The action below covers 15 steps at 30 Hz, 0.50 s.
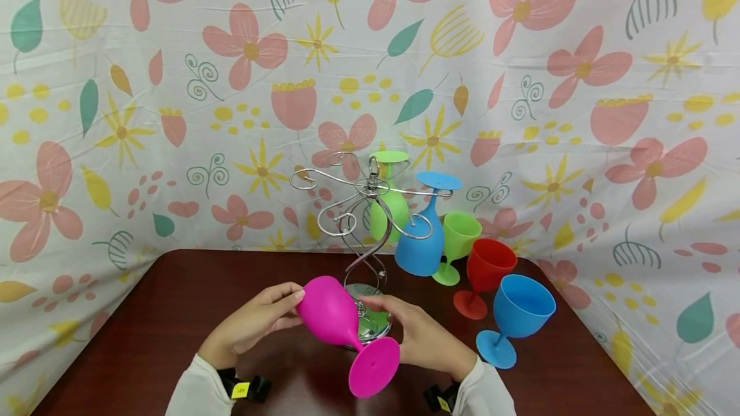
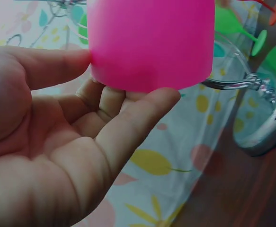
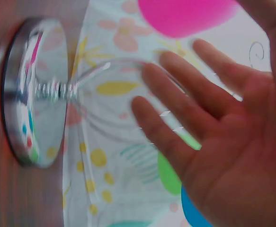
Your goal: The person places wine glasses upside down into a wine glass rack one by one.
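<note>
Above the bench (image 1: 173, 313), the pink goblet (image 1: 332, 313) lies tilted, foot toward the person, its bowl gripped by the left hand (image 1: 254, 326)'s fingers (image 2: 128, 118), while the right hand (image 1: 422, 339) rests open beside its stem.

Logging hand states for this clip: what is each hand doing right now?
Left hand: holds the pink goblet by its bowl.
Right hand: open, fingers straight beside the goblet's stem.
</note>
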Motion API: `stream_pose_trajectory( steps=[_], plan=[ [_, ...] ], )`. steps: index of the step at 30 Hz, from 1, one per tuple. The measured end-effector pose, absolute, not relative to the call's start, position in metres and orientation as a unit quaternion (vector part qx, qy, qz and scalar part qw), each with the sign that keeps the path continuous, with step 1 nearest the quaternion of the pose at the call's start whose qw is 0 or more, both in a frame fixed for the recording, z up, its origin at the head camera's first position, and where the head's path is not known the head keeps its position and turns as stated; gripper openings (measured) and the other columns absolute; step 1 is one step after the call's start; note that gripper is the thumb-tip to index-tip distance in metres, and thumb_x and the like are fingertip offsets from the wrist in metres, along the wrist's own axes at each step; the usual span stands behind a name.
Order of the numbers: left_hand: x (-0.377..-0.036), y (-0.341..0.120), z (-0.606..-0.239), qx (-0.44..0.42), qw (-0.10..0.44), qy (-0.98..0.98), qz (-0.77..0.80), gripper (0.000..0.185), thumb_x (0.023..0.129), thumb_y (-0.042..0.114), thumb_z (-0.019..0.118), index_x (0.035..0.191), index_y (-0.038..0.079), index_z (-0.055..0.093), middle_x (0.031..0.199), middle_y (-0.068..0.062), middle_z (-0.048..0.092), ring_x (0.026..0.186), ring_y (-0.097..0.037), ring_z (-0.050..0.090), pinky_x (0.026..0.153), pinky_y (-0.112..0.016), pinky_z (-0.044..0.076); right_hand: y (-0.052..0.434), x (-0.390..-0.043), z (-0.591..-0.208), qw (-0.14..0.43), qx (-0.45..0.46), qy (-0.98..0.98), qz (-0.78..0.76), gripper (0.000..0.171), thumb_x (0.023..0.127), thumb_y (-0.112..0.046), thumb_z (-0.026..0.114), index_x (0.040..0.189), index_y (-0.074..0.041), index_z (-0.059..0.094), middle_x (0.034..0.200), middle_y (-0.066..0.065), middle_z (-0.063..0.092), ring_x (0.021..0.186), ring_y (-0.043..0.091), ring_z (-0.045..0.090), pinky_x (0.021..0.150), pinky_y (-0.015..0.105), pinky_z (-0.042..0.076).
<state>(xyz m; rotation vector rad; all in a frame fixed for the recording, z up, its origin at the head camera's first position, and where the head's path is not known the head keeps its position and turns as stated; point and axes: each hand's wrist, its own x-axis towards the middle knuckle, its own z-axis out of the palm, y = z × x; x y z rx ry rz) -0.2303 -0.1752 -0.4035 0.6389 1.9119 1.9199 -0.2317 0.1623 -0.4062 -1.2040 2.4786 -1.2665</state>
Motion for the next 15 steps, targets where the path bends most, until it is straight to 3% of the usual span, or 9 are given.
stream_pose_trajectory(
  steps=[5,10,15],
  plan=[
    [-0.233,-0.170,-0.411,0.225,0.198,0.672,0.678,0.028,0.116,0.026,0.047,0.123,0.003,0.061,0.118,-0.005,0.063,0.110,-0.018,0.064,0.103,-0.039,0.057,0.148,-0.227,-0.410,-0.034,-0.458,0.766,-0.449,0.071,0.089,-0.022,0.088,0.153,-0.017,0.057,0.156,0.010,0.054,0.141,0.025,0.052,0.099,0.041,0.059],
    [-0.233,-0.166,-0.413,0.229,0.209,0.664,0.681,0.031,0.116,0.027,0.045,0.124,0.001,0.059,0.116,-0.005,0.064,0.110,-0.017,0.064,0.100,-0.037,0.058,0.137,-0.220,-0.412,-0.117,-0.491,0.729,-0.463,0.054,0.090,-0.018,0.087,0.140,-0.016,0.070,0.150,0.009,0.060,0.142,0.026,0.052,0.097,0.041,0.060],
    [-0.235,-0.163,-0.415,0.223,0.218,0.662,0.682,0.034,0.116,0.027,0.044,0.127,-0.002,0.058,0.115,-0.004,0.064,0.110,-0.017,0.064,0.098,-0.036,0.059,0.129,-0.215,-0.411,-0.149,-0.514,0.695,-0.479,0.039,0.088,-0.009,0.087,0.126,-0.011,0.078,0.142,0.012,0.067,0.141,0.031,0.053,0.096,0.043,0.061]
  ],
)
